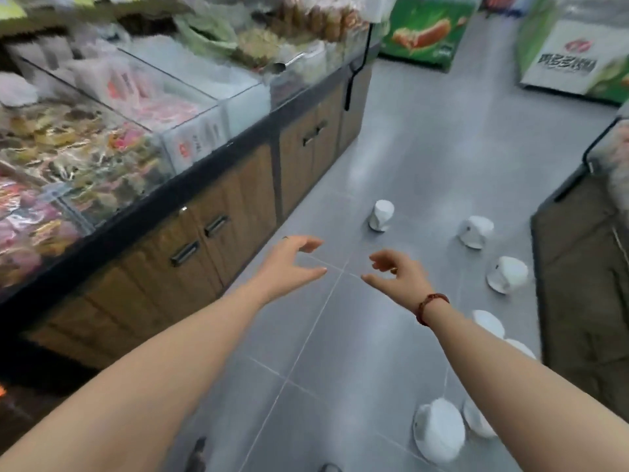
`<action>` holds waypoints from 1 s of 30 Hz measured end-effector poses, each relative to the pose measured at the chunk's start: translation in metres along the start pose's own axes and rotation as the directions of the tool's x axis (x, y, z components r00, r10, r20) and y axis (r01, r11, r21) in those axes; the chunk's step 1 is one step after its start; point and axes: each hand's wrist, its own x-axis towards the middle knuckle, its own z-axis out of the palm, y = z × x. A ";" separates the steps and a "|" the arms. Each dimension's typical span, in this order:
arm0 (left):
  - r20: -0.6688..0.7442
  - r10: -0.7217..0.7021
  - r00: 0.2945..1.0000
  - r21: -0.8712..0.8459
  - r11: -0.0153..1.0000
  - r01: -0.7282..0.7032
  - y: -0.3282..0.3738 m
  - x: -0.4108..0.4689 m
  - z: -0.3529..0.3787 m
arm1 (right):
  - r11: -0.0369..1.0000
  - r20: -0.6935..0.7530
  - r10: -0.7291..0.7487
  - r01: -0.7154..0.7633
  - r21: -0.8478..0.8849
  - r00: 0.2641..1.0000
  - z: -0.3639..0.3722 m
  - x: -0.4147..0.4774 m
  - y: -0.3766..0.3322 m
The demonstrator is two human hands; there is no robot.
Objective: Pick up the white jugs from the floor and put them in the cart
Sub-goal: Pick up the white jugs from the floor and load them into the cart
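Both bare arms reach forward over the grey tiled floor (391,137) of a shop aisle, and neither hand carries anything. The left hand (289,264) hangs with its fingers spread and lightly curled, its grip released; the right hand (398,274), with a dark red beaded bracelet (429,306) on the wrist, mirrors it, thumb and fingers apart and its grip likewise released. The two hands face each other with a gap of bare tile between them. The white jugs all stand or lie on the floor on the right side of the aisle, well apart from both hands: the farthest jug (382,215) ahead of the fingertips, another jug (476,231) to its right, a third jug (507,274) nearer, close to the dark cabinet (578,267) on the right, then two jugs (488,322) partly hidden behind the right forearm, and a near pair (439,429) low in the view beside the right elbow. The picture is blurred, so handles and caps cannot be made out. Along the left runs a wooden display counter (218,233) with metal door handles and glass bins of wrapped sweets (68,155) on top. Far ahead stand a green freezer (425,32) and a white-and-green freezer (571,63)
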 end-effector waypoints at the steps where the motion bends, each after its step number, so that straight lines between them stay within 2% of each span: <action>1: 0.035 0.005 0.999 -0.023 1.000 -0.004 0.009 0.014 0.016 | 0.999 -0.017 0.036 -0.035 0.009 0.999 -0.013 0.001 0.017; 6: 0.206 0.072 0.976 -0.063 0.996 -0.060 0.053 0.070 0.088 | 0.979 -0.114 0.202 -0.197 0.055 0.973 -0.068 -0.006 0.089; 11: 0.372 0.161 0.914 -0.083 0.987 -0.140 0.090 0.118 0.163 | 0.926 -0.224 0.376 -0.355 0.130 0.899 -0.104 -0.026 0.155; 16: 0.549 0.233 0.803 -0.088 0.971 -0.222 0.116 0.159 0.238 | 0.840 -0.293 0.543 -0.500 0.213 0.787 -0.124 -0.052 0.210; 21: 0.681 0.291 0.672 -0.124 0.950 -0.286 0.125 0.203 0.325 | 0.716 -0.361 0.698 -0.600 0.356 0.619 -0.128 -0.067 0.268; 27: 0.731 0.203 0.651 -0.139 0.979 -0.149 0.122 0.213 0.423 | 0.553 -0.337 0.833 -0.657 0.513 0.438 -0.097 -0.092 0.336; 30: 0.765 0.176 0.619 -0.116 0.984 -0.136 0.103 0.206 0.469 | 0.500 -0.285 0.866 -0.706 0.501 0.411 -0.066 -0.108 0.379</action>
